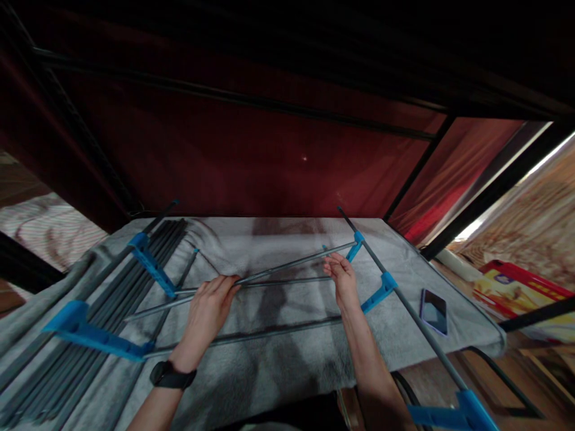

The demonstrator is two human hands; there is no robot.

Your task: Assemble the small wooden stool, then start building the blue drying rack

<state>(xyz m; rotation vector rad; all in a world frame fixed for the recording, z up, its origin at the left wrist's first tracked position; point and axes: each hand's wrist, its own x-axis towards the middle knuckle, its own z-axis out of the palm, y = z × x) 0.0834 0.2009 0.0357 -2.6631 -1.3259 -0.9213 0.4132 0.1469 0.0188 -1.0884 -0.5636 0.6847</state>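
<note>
My left hand (212, 305), with a black watch (173, 375) on the wrist, is closed round a long thin grey tube (287, 265). The tube slants up to the right, its right end at a blue plastic connector (358, 237) on the right side pole (424, 329). My right hand (341, 275) is just below that end, fingers loosely apart; whether they touch the tube I cannot tell. Other crossbars run below, between blue connectors on the left (101, 336) and right (381, 290). The tube's left end lies free near the left connectors.
Several loose grey tubes (130, 299) lie bundled at the left on a grey blanket (287, 359). A phone (434, 312) rests at the right. Beyond the edge is a red and yellow box (516, 293). Dark metal posts (422, 161) and a red curtain (251, 161) enclose the back.
</note>
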